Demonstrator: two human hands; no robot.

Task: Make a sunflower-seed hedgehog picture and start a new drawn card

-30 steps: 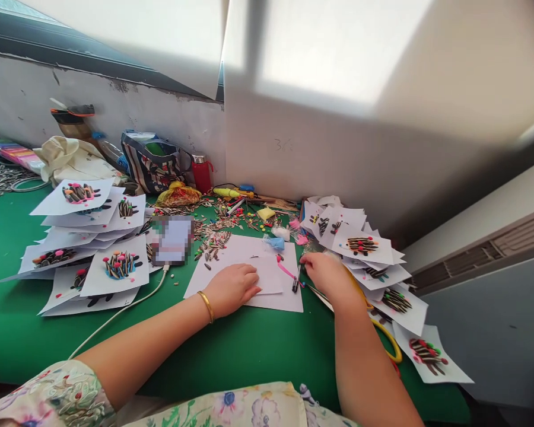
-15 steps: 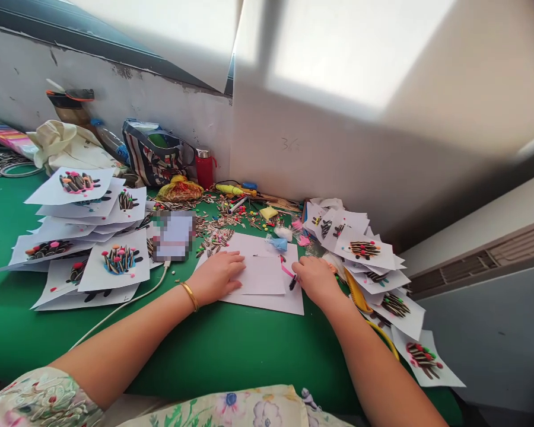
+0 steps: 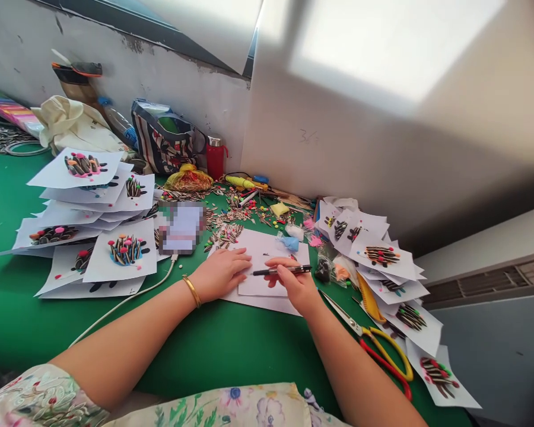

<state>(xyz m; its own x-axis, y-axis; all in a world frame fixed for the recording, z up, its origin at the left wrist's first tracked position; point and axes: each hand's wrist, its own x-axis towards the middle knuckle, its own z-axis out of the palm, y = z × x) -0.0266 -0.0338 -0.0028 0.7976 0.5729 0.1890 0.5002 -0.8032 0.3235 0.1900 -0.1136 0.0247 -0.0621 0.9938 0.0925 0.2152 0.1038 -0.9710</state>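
My left hand (image 3: 225, 273) lies flat on the left side of the white paper (image 3: 261, 240), its fingers stretched out and holding nothing. Over the paper, my right hand (image 3: 293, 284) grips a black pen (image 3: 289, 270), which lies nearly level with its tip pointing left. Beneath both hands a smaller white sheet (image 3: 253, 289) rests on the larger one; part of it is hidden by my right hand. A lump of blue clay in plastic (image 3: 288, 242) sits at the paper's top edge. Sunflower seeds (image 3: 225, 235) are scattered just beyond my left hand.
Scissors (image 3: 365, 332) with yellow and red handles lie by my right forearm. Stacks of seed-decorated cards stand left (image 3: 102, 261) and right (image 3: 413, 296). A phone (image 3: 182, 228) with a white cable (image 3: 155, 289) is left of the paper. Behind stand a red bottle (image 3: 215, 159) and striped bag (image 3: 153, 142).
My right hand has moved left over the paper and turned, now showing the pen across it. The scissors are uncovered. My left hand stays on the paper, and the view has shifted slightly.
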